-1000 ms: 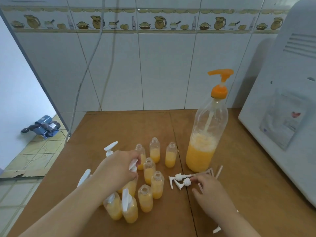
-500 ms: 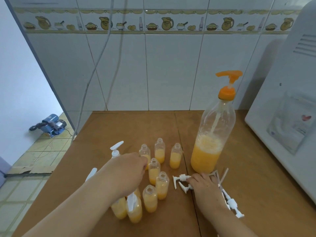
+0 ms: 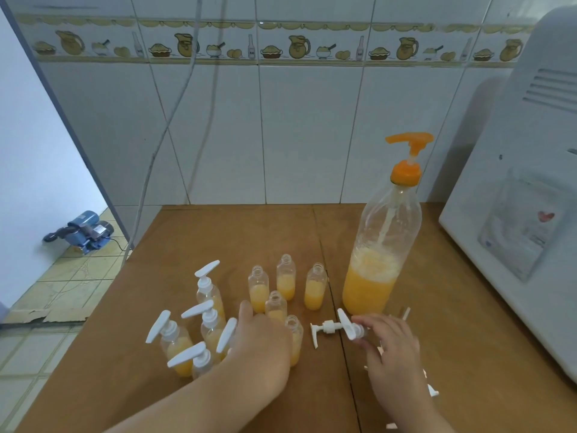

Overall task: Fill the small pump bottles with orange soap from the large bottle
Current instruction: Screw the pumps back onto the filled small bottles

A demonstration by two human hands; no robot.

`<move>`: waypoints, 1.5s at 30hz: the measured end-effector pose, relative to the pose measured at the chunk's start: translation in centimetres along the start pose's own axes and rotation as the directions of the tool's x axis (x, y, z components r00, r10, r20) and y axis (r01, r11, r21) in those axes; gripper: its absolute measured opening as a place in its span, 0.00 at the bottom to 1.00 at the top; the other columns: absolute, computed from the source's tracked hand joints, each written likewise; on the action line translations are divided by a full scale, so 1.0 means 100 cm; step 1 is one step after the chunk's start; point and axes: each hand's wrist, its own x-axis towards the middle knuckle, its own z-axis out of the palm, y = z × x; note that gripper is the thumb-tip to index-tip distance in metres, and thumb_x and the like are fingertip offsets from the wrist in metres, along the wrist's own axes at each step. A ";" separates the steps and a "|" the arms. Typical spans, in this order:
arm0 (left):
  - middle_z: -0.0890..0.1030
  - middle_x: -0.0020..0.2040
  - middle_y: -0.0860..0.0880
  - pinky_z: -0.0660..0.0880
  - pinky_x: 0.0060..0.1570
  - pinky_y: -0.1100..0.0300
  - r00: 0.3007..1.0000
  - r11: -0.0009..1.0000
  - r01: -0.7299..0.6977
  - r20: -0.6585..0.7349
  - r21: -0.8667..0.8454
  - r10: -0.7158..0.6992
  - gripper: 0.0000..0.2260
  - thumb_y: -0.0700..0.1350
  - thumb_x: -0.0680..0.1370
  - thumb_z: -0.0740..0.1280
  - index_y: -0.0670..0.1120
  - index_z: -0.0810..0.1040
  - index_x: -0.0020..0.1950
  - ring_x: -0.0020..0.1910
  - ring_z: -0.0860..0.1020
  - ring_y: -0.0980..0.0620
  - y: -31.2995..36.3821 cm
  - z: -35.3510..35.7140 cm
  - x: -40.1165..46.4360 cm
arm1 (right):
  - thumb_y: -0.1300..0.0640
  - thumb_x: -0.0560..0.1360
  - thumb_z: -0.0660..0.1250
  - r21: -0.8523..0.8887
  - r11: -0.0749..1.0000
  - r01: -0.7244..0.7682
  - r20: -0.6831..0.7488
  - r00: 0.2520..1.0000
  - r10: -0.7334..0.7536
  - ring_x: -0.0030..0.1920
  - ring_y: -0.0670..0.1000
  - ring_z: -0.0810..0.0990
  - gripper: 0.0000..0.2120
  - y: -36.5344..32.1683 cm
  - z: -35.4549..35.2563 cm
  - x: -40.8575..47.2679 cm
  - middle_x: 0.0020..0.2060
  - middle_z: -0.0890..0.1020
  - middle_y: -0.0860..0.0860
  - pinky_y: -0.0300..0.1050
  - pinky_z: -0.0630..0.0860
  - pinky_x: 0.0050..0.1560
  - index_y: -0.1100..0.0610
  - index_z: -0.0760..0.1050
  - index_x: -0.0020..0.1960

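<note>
A brown wooden table (image 3: pixel 218 239) is set against white glossy wall tiles (image 3: pixel 299 132). Small clear bottles (image 3: pixel 285 278) part-filled with orange soap are clustered beside the large bottle (image 3: pixel 379 254). One is gripped by the left hand (image 3: pixel 262 345); a white pump head (image 3: pixel 349 326) is pinched by the right hand (image 3: pixel 393 354).

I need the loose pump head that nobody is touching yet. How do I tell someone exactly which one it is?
Start at the large bottle with the orange pump, standing at the right of the wooden table. Just in front of its base lies a white pump head on its side. Unlike its neighbour pinched by the right hand, it lies free.
</note>
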 end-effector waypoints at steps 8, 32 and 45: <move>0.77 0.52 0.49 0.62 0.59 0.56 0.983 0.996 0.062 -0.171 -0.067 -0.072 0.11 0.45 0.75 0.63 0.48 0.76 0.56 0.56 0.73 0.49 -0.014 -0.008 -0.020 | 0.60 0.69 0.75 0.359 0.908 -0.216 -0.025 0.970 0.241 0.49 0.30 0.72 0.17 -0.036 -0.045 0.005 0.44 0.78 0.38 0.30 0.68 0.46 0.39 0.74 0.47; 0.84 0.42 0.57 0.74 0.40 0.72 0.730 -0.258 -0.626 -0.437 -0.736 -0.526 0.11 0.59 0.72 0.70 0.55 0.82 0.49 0.41 0.79 0.62 -0.019 0.024 -0.055 | 0.56 0.63 0.71 0.989 0.070 -0.129 0.111 0.971 0.213 0.50 0.47 0.82 0.18 -0.163 -0.111 0.055 0.49 0.84 0.52 0.35 0.77 0.45 0.57 0.79 0.53; 0.83 0.49 0.57 0.75 0.46 0.67 0.668 -0.128 -0.684 -0.545 -0.719 -0.507 0.16 0.62 0.67 0.67 0.61 0.80 0.53 0.48 0.81 0.58 -0.026 0.031 -0.052 | 0.58 0.68 0.66 0.976 0.088 -0.199 0.161 0.933 0.322 0.46 0.45 0.81 0.15 -0.159 -0.109 0.056 0.49 0.84 0.52 0.42 0.72 0.48 0.56 0.79 0.54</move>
